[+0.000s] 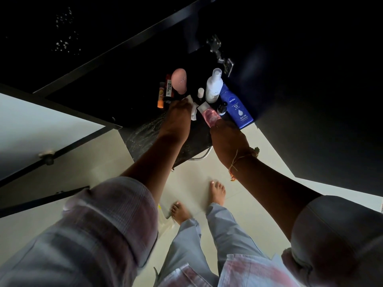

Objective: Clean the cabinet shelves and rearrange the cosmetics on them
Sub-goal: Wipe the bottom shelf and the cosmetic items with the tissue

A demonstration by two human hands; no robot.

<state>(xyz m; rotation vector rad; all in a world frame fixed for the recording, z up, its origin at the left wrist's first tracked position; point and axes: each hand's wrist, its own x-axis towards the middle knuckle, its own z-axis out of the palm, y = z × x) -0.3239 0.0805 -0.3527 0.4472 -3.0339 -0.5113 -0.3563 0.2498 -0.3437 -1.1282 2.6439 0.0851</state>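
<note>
Left hand (179, 112) grip clenches white cloth (193, 109); right hand (227, 137) grip grasps pink tube (209, 115) base

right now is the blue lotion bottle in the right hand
No, the blue lotion bottle stands free on the shelf while the right hand grips the pink tube beside it.

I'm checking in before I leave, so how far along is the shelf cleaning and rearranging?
Midway, it seems. Done: several cosmetics already stand grouped at the back of the shelf, including the blue Nivea bottle and the white spray bottle. In hand: the left hand presses a white cloth on the shelf, and the right hand holds a pink tube. Left: smears show on the shelf's front edge, and the tube needs placing.
</note>
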